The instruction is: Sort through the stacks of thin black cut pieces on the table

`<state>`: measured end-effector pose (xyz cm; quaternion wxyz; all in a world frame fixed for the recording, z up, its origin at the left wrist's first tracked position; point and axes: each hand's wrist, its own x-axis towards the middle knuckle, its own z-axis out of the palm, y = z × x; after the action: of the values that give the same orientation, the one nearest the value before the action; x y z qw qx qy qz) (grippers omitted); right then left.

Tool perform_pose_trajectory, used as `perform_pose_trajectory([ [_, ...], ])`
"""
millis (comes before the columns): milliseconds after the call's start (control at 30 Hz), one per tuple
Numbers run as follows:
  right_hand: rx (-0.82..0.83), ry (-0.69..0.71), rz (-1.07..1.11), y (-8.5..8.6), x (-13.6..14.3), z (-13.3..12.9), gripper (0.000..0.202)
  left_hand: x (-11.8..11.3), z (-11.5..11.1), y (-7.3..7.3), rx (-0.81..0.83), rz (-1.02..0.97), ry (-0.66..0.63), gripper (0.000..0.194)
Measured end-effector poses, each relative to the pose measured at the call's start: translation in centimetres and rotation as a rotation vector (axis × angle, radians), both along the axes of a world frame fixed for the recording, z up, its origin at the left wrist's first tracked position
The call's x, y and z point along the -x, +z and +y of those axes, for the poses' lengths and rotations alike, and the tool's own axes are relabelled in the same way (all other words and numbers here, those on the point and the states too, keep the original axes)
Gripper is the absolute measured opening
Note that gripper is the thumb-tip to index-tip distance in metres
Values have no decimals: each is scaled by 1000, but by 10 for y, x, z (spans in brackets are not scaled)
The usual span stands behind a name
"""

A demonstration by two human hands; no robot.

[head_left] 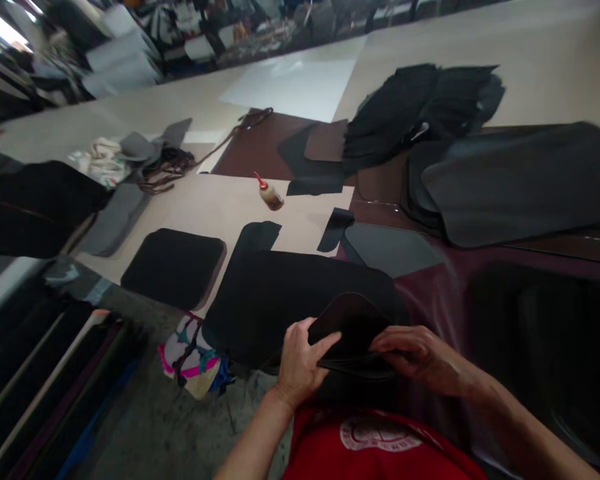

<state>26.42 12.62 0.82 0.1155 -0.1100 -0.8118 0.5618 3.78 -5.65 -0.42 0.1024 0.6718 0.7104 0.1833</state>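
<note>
A black leather-like piece (350,320) is held up at the table's near edge, its top flap bowed open. My left hand (304,353) grips its left side, thumb laid across the inside and fingers behind. On the right side, my right hand (415,350) pinches the edge of the same piece with fingers closed. Beneath and beyond it lies a large flat black panel (280,293). To the left rests a stack of black rounded panels (173,267). A small glue bottle (270,193) with a red nozzle lies on the pale board.
Dark panels (525,187) are piled at the right, with a bundle of black pieces (425,113) behind them. Grey pieces and brown cords (165,167) lie at the left. Below the table's left edge are rolls of material (45,380) and a heap of colourful cloth (195,360).
</note>
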Motion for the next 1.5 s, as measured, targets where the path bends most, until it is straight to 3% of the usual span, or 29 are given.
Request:
perform_pose_trajectory([
  [233,-32,-88,29,-2,3,-1,18,0,1,2,-19,13,12,56],
  [933,-12,-89,-39,1,5,0,17,0,3,5,-14,5,-2,54],
  [1200,-148,-185,-229,3,39,17,17,2,-5,-5,-31,64,-3,65],
  [1333,-142,-244,-270,-5,59,24,13,3,-4,-5,-83,73,-33,56],
  [1500,-45,-319,-181,-1,46,23,9,1,0,2,-79,58,-20,46],
])
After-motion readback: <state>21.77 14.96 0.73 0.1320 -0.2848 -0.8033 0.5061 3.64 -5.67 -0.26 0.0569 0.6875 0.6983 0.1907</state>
